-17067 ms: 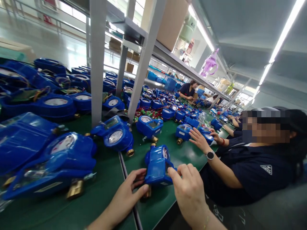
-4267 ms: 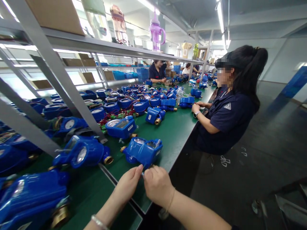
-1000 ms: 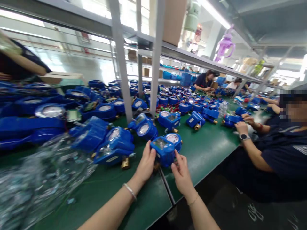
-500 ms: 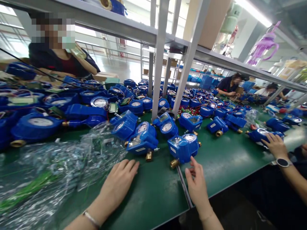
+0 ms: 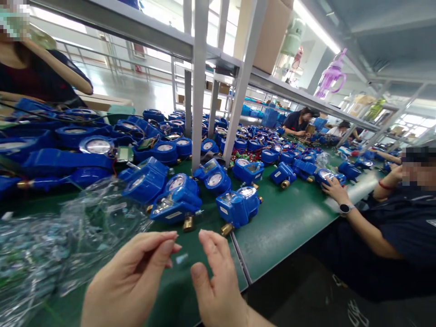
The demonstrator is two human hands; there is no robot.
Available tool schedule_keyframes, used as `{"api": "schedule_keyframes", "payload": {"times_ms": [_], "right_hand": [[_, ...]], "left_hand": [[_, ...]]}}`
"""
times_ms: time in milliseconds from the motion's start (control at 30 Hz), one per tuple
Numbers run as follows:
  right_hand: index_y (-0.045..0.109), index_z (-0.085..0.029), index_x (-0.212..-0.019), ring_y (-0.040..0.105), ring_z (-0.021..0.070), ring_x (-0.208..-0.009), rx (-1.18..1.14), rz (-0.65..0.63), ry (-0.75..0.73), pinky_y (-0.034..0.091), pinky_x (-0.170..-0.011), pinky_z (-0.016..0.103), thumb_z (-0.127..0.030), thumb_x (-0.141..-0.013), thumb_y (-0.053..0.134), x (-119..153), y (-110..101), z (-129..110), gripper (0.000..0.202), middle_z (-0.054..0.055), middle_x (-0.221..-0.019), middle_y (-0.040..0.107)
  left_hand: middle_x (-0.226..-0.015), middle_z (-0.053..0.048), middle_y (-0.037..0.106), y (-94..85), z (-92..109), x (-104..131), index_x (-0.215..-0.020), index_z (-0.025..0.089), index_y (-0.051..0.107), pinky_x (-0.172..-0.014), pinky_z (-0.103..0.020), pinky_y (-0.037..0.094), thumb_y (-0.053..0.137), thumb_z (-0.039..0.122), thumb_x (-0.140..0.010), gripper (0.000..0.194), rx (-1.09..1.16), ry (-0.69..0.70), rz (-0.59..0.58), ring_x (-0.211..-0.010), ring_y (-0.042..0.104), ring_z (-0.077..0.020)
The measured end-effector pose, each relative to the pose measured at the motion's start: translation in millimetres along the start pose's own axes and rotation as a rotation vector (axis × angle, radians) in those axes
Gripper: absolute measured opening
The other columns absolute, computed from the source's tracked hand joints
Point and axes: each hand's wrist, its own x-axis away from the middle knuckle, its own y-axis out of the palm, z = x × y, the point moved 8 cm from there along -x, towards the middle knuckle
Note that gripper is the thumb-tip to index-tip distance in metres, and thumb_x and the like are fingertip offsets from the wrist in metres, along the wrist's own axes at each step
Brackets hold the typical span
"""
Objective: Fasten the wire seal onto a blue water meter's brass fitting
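My left hand (image 5: 127, 277) is raised over the bench, thumb and fingertips brought together in a pinch; anything between them is too small to make out. My right hand (image 5: 220, 277) faces it with thumb and fingers apart and nothing in it. Between the two shows a small pale blue piece (image 5: 181, 258), slightly blurred; whether it lies on the bench or is in the air I cannot tell. Just beyond my hands sit two blue water meters with brass ends, one on the left (image 5: 177, 206) and one on the right (image 5: 238, 206).
Clear plastic bags (image 5: 102, 222) holding small pale blue pieces cover the left of the green bench (image 5: 272, 236). Many more blue meters (image 5: 163, 150) crowd behind, around metal shelf posts (image 5: 199, 91). On the right, a co-worker's hand (image 5: 335, 190) touches a meter.
My left hand has risen off the bench and closed to a pinch. My right hand has left the meter and come beside it. The view has swung right.
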Motion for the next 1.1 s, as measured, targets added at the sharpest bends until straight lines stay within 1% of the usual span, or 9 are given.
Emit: {"api": "schedule_keyframes", "payload": {"times_ms": [67,167,333,433,500,567,667,800,1100], "right_hand": [[0.042,-0.028,-0.141,0.047,0.0197,-0.127,-0.014,0.058,-0.052,0.042,-0.108,0.038,-0.024,-0.097,0.046,-5,-12,-11,0.045,0.008,-0.135,0.049],[0.064,-0.031,-0.117,0.057,0.0162,-0.113,-0.123,0.111,-0.016,0.049,-0.099,0.031,-0.021,-0.093,0.053,-4,-28,-7,0.028,0.004,-0.122,0.057],[0.069,-0.024,-0.094,0.064,0.0142,-0.096,-0.165,0.306,0.181,0.052,-0.086,0.027,-0.027,-0.095,0.052,16,-64,48,0.017,0.003,-0.105,0.065],[0.067,-0.024,-0.102,0.062,0.0133,-0.077,0.019,0.398,0.273,0.051,-0.070,0.026,-0.033,-0.097,0.049,21,-101,75,0.021,0.002,-0.087,0.065],[0.066,-0.026,-0.112,0.059,0.0151,-0.075,0.274,0.268,0.270,0.048,-0.069,0.028,-0.032,-0.098,0.046,12,-113,76,0.025,0.002,-0.084,0.062],[0.060,-0.028,-0.123,0.056,0.0188,-0.083,0.543,0.092,0.212,0.046,-0.076,0.034,-0.028,-0.099,0.043,-1,-114,69,0.030,0.004,-0.088,0.061],[0.053,-0.023,-0.130,0.053,0.0220,-0.089,0.824,-0.027,0.079,0.041,-0.086,0.040,-0.018,-0.098,0.040,-19,-109,54,0.035,0.006,-0.092,0.061],[0.060,-0.019,-0.104,0.047,0.0210,-0.077,1.020,-0.099,-0.095,0.037,-0.074,0.036,-0.014,-0.096,0.041,-37,-96,46,0.021,0.003,-0.080,0.059],[0.059,-0.017,-0.104,0.040,0.0200,-0.070,1.371,-0.299,-0.501,0.026,-0.063,0.036,-0.019,-0.097,0.041,-42,-56,48,0.020,0.004,-0.076,0.053]], "left_hand": [[-0.088,0.002,0.069,25.7,18,3,-0.094,0.027,0.068,-0.066,-0.018,0.053,0.061,0.044,-0.087,0.020,0.129,0.072,-0.122,-0.072,0.066,-0.0132],[-0.083,0.003,0.069,67.5,37,17,-0.085,0.027,0.070,-0.066,-0.015,0.052,0.058,0.031,-0.089,0.013,0.304,0.154,-0.298,-0.072,0.066,-0.0122],[-0.083,0.000,0.068,135.8,29,30,-0.087,0.026,0.072,-0.071,-0.020,0.052,0.055,0.033,-0.089,0.019,0.460,0.004,-0.571,-0.077,0.065,-0.0159],[-0.098,-0.003,0.067,152.1,-1,7,-0.090,0.026,0.073,-0.089,-0.027,0.047,0.066,0.042,-0.080,0.020,0.468,-0.196,-0.525,-0.095,0.062,-0.0214],[-0.100,-0.005,0.065,156.6,-28,-10,-0.093,0.024,0.070,-0.088,-0.030,0.047,0.069,0.046,-0.074,0.029,0.494,-0.377,-0.398,-0.095,0.059,-0.0230],[-0.092,-0.007,0.063,171.0,-48,-13,-0.094,0.019,0.065,-0.074,-0.032,0.050,0.064,0.047,-0.075,0.034,0.548,-0.551,-0.354,-0.083,0.060,-0.0222],[-0.076,-0.007,0.061,209.6,-56,12,-0.089,0.013,0.059,-0.056,-0.030,0.050,0.056,0.044,-0.076,0.034,0.688,-0.768,-0.440,-0.061,0.058,-0.0185],[-0.076,-0.008,0.061,248.5,-47,45,-0.091,0.010,0.059,-0.060,-0.032,0.054,0.057,0.045,-0.072,0.040,0.871,-0.879,-0.505,-0.061,0.060,-0.0166],[-0.079,-0.006,0.063,253.7,-49,47,-0.096,0.013,0.058,-0.063,-0.035,0.056,0.064,0.058,-0.069,0.052,1.047,-0.762,-0.552,-0.067,0.062,-0.0203]]}}
